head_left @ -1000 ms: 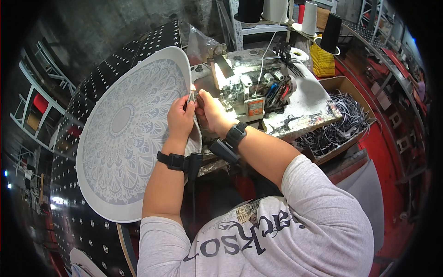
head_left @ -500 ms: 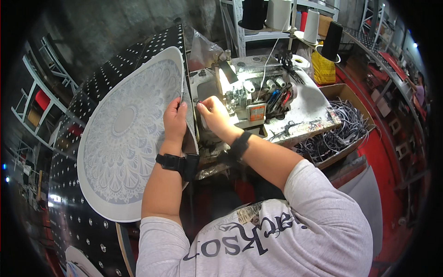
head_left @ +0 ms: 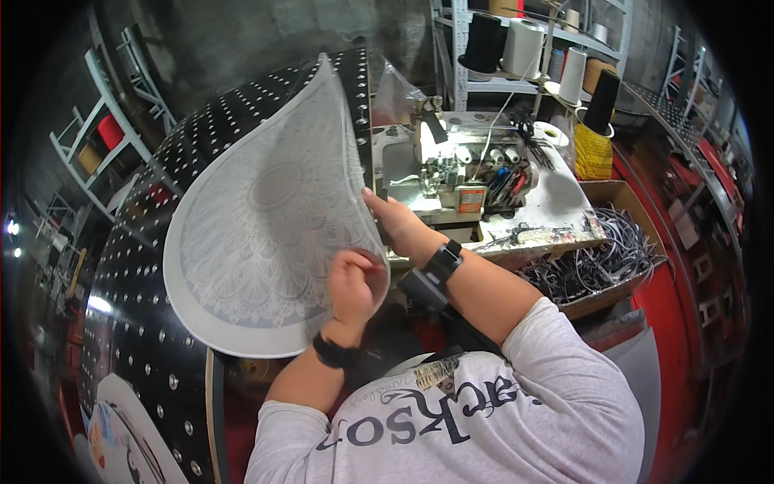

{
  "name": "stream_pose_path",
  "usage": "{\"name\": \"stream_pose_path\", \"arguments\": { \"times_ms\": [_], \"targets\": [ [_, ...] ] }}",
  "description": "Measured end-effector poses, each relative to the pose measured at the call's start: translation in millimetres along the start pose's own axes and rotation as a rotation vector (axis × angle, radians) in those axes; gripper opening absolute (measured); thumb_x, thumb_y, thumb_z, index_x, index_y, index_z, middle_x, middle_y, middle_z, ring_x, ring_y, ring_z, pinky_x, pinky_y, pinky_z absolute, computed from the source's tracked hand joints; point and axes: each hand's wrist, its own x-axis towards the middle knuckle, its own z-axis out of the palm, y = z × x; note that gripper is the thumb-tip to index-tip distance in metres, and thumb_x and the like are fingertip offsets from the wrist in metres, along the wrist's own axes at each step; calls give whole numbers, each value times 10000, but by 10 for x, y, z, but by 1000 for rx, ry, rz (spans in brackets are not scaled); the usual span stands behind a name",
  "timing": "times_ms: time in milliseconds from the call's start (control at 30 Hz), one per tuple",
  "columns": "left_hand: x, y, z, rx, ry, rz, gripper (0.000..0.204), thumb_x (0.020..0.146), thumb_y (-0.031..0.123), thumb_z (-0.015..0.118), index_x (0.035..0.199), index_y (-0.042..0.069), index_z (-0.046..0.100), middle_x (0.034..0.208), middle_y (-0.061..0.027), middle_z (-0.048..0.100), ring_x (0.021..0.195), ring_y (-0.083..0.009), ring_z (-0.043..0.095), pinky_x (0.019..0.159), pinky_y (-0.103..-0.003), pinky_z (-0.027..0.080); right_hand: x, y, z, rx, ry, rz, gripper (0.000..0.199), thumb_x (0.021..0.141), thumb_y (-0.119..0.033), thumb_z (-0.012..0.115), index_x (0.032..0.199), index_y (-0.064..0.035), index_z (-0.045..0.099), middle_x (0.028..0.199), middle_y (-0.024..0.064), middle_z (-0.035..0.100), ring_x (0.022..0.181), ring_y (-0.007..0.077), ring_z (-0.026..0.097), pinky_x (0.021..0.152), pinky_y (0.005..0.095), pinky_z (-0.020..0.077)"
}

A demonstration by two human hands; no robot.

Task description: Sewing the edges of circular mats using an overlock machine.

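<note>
Head view is showing a big black perforated table [head_left: 137,266] curving down the left, with a pale round patterned mat [head_left: 258,234] lifting off it and folding into a teardrop. Its long axis is running from a narrow tip at upper right, near the top of the table, down to a broad rounded end at lower left. A sewing machine [head_left: 468,173] is sitting just right of the mat's right edge, under a shelf of thread cones [head_left: 524,48]. Both hands are working that right edge. The left hand [head_left: 355,282] is closing around the lower part of the edge, fingers curling over it. The right hand [head_left: 395,222] is sitting higher and nearer the machine, pinching the same edge from behind
</note>
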Motion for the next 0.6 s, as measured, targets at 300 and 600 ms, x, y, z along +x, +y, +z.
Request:
{"name": "stream_pose_path", "arguments": {
  "times_ms": [300, 600],
  "targets": [
    [-527, 653, -695, 190, 34, -118, 110, 770, 40, 413, 863, 22, 469, 754, -90, 550, 589, -117, 514, 539, -222, 439, 103, 190, 76, -936, 361, -511, 419, 742, -299, 558, 990, 16, 438, 850, 222, 558, 807, 353, 546, 697, 371, 430],
    [-1306, 1300, -2039, 393, 1000, -180, 199, 759, 165, 455, 934, 73, 485, 759, -11, 515, 627, -72, 448, 513, -187, 339, -1161, -492, -407, -1406, 199, -699, 248, 751, -168, 547, 943, -47, 446, 872, 161, 514, 793, 334, 521, 655, 393, 423]
  ]
}}
